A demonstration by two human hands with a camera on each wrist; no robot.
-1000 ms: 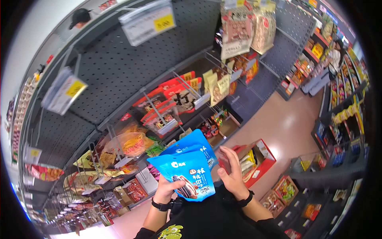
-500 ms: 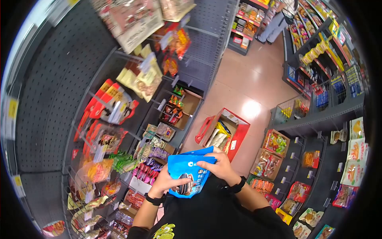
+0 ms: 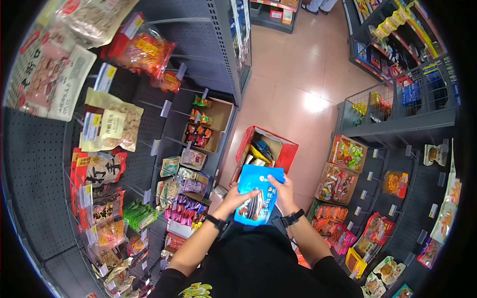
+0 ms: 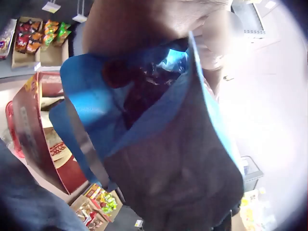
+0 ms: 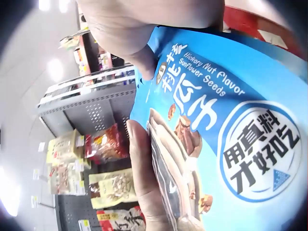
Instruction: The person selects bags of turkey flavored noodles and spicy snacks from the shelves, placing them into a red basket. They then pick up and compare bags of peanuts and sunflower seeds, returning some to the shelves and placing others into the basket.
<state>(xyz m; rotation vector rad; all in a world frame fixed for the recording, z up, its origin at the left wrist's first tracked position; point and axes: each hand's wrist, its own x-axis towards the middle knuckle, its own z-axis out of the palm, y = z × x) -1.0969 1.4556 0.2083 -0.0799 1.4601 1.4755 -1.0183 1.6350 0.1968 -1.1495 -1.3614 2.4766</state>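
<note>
Blue bags of sunflower seeds (image 3: 261,211), one lying over another, are held upright in front of the body by both hands. My left hand (image 3: 235,198) grips the left side, its thumb lying across the front. At the upper right, my right hand (image 3: 283,192) pinches the edge with the thumb in front. Close up in the right wrist view, the printed front (image 5: 211,125) reads "Hickory Nut Flavor Sunflower Seeds", and both thumbs press on it. The left wrist view shows the shaded back and folded bottom of the bags (image 4: 173,173).
A red box (image 3: 289,158) with packets inside stands on the floor just beyond the bags. Racks of hanging snack packets (image 3: 117,124) line the left, and more shelves (image 3: 397,134) stand at right. Another person's legs (image 3: 320,5) show at the far end of the aisle floor (image 3: 278,94).
The view has swung right and down towards the aisle and red box. My right hand, apart from the bags at first, has come onto their upper right edge; the two fanned bags now lie together.
</note>
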